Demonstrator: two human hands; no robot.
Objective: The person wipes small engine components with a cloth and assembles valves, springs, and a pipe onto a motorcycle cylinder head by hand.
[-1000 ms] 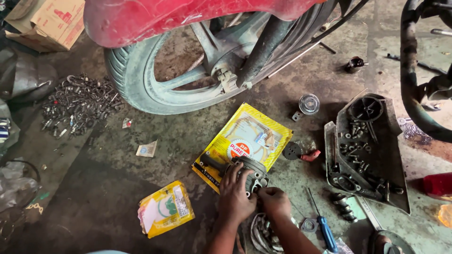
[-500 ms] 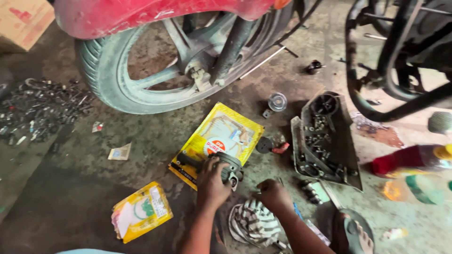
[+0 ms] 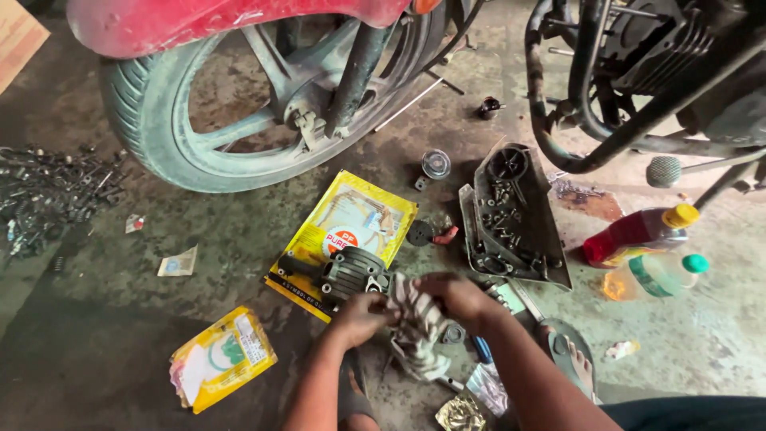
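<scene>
Wiping seems under way: the left hand [image 3: 359,313] and right hand [image 3: 456,297] both clutch a striped rag [image 3: 415,319], fingers closed around it, just near of the ribbed metal part [image 3: 351,274] lying on a yellow packet [image 3: 359,215]. That part looks grimy, cleaning apparently unfinished. Right, a screw-filled cover [image 3: 515,215] and bottles [image 3: 638,231] crowd close.

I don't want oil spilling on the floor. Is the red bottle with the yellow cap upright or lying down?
Lying down. The red bottle rests on its side on the floor, its cap pointing right, beside another tipped bottle with a green cap.
</scene>
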